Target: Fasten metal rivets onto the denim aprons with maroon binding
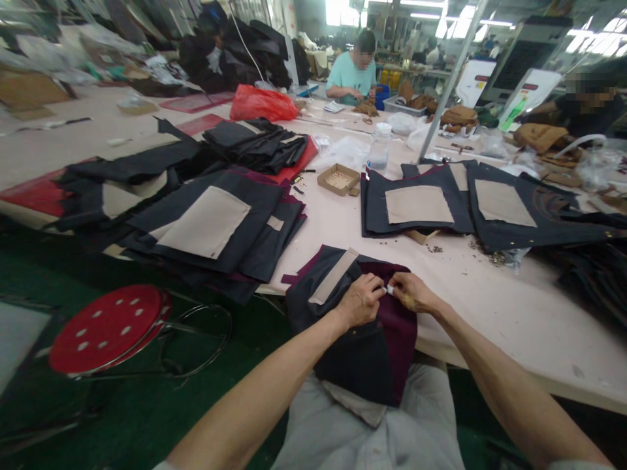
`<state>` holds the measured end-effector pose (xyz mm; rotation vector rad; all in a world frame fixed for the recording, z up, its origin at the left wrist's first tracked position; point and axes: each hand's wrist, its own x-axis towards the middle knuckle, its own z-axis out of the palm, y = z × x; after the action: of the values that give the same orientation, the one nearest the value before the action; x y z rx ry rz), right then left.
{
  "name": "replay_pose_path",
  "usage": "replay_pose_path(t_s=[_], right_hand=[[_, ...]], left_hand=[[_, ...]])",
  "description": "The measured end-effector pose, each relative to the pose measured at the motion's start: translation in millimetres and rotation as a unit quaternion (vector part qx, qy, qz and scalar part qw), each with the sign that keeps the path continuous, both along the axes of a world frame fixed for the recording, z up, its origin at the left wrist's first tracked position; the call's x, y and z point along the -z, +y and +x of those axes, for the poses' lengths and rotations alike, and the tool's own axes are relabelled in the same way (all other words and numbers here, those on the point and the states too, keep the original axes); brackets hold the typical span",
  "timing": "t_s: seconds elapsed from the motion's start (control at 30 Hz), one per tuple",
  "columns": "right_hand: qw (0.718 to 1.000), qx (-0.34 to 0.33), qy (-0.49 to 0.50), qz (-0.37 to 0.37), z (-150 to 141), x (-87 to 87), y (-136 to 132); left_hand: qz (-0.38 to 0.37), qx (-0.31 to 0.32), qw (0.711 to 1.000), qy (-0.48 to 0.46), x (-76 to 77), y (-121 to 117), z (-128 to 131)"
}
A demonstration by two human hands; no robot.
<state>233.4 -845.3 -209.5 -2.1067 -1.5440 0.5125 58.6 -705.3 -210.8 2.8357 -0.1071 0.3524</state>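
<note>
A dark grey fabric piece (pixel 357 365) with a maroon lining (pixel 399 333) hangs over the table's front edge onto my lap. A beige strip (pixel 334 277) runs across its upper left part. My left hand (pixel 363 299) is closed on the cloth, its thumb and fingers pinched near the maroon side. Close beside it, my right hand (pixel 410 292) is closed too, fingertips pinched at the same spot. Something small and white shows at the fingertips of both hands; whether it is finger wrapping or a held part I cannot make out.
Stacked dark fabric panels with beige patches (pixel 208 222) lie left, and more panels (pixel 418 203) lie right. A small cardboard box (pixel 337 179) holds tiny parts; loose metal bits (pixel 434 249) are scattered nearby. A red stool (pixel 110 329) stands left. A person (pixel 353 72) works across the table.
</note>
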Motion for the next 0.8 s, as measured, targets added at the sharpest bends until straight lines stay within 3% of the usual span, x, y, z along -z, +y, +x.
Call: replay_pose_path(t_s=[0.33, 0.57, 0.67, 0.8], right_hand=[[0.978, 0.104, 0.142, -0.111, 14.6, -5.9, 30.6], [0.956, 0.096, 0.226, -0.161, 27.3, -4.5, 36.7], [0.946, 0.057, 0.27, -0.171, 33.9, -3.5, 36.9], [0.947, 0.043, 0.259, -0.186, 36.7, -3.4, 43.7]], left_hand=[[-0.001, -0.006, 1.0, -0.013, 4.3, 1.0, 0.1], [-0.001, -0.045, 0.999, -0.024, 13.0, 1.2, -1.4], [0.002, -0.05, 0.999, -0.02, 13.2, 1.5, -1.3], [0.001, -0.042, 0.999, -0.027, 10.6, 3.3, -0.8]])
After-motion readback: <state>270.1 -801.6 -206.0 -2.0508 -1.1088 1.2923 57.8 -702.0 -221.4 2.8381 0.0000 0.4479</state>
